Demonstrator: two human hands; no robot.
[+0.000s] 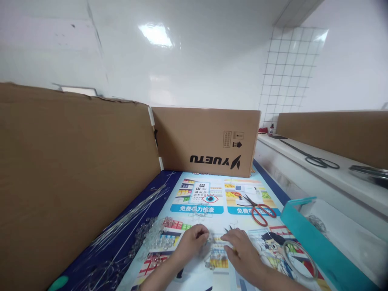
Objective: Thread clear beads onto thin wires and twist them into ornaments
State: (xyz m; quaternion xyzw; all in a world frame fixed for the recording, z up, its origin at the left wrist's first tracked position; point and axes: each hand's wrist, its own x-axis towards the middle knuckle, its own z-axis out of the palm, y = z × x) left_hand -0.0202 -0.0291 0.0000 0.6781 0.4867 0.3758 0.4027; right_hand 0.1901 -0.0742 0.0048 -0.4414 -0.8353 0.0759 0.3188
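Observation:
My left hand (193,241) is closed in a pinch, with clear beads (209,239) at its fingertips. More clear beads (209,264) lie on the printed sheet just below, between the two hands. My right hand (242,254) faces it with curved fingers, the thumb a little apart. Dark pointed tips (228,229) poke out above its fingers, and a bit of yellow shows by the palm. Most of that tool is hidden, so its kind is unclear. Scissors (261,212) with red handles lie beyond the right hand, blades slightly apart.
Left of my hands is a heap of clear beads (157,236), with thin wires (130,216) beside it. A wire coil (300,260) and a teal-edged box (321,242) are on the right. Cardboard panels (206,133) stand behind and left. More scissors (321,162) lie on the white ledge.

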